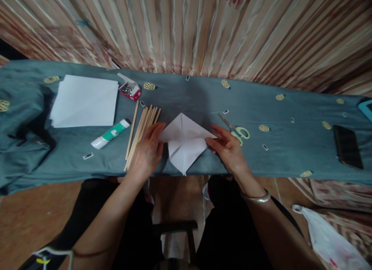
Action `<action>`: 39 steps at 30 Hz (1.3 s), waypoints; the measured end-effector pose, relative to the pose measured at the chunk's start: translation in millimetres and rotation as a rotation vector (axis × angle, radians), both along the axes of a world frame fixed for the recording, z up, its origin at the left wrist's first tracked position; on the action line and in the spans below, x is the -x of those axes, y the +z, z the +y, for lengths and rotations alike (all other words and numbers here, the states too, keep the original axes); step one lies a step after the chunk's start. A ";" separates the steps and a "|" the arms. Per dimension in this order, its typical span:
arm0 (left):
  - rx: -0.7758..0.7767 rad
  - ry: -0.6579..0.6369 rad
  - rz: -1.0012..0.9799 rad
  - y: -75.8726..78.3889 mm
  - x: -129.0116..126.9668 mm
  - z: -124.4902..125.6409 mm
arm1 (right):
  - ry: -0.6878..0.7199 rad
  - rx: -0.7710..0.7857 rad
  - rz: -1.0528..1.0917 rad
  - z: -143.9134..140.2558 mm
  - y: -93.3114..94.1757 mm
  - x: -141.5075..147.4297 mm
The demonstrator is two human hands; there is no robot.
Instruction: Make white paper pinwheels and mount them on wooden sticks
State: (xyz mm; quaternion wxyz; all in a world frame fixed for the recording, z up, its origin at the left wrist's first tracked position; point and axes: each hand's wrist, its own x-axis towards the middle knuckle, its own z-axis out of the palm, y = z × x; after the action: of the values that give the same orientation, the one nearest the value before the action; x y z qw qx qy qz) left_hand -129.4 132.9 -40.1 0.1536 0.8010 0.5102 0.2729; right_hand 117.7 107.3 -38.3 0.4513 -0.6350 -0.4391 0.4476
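A white sheet of folded paper point(187, 140) lies at the front middle of the cloth-covered table, its top a pointed triangle and its lower flap partly raised. My left hand point(149, 146) pinches its left corner, the fingers closed. At the right corner, my right hand point(225, 146) holds the paper between thumb and fingers. Thin wooden sticks point(142, 130) lie in a bundle beside and partly behind my left hand. Just beyond my right hand rest scissors point(241, 133) with pale green handles, partly covered by the fingers.
A stack of white paper point(85, 101) lies at the left, near a green-and-white glue tube point(111, 134). An opened red box point(130, 88) holds small metal pieces. On the right is a dark phone point(348, 147). Pleated curtain point(186, 33) hangs behind the table point(290, 146).
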 end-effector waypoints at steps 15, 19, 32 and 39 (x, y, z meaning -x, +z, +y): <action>-0.078 -0.162 -0.071 9.2 -8.2 -6.9 | 0.534 -0.493 -0.839 -56.1 20.0 17.9; -0.055 -0.154 -0.080 9.9 -9.0 -7.3 | 0.594 -0.458 -0.866 -59.4 9.7 29.7; 0.042 -0.222 -0.165 7.8 -13.8 -10.1 | 0.455 -0.366 -0.534 -44.3 8.9 23.2; 0.069 -0.242 -0.160 9.8 -16.3 -14.6 | 0.334 -0.285 -0.521 -40.1 8.4 29.0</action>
State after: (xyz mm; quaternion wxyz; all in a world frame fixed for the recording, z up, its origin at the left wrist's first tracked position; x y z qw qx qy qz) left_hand -113.0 118.3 -30.3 0.2530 0.8265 0.4050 0.2979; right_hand 88.7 67.1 -29.9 0.3286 -0.5776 -0.6959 0.2722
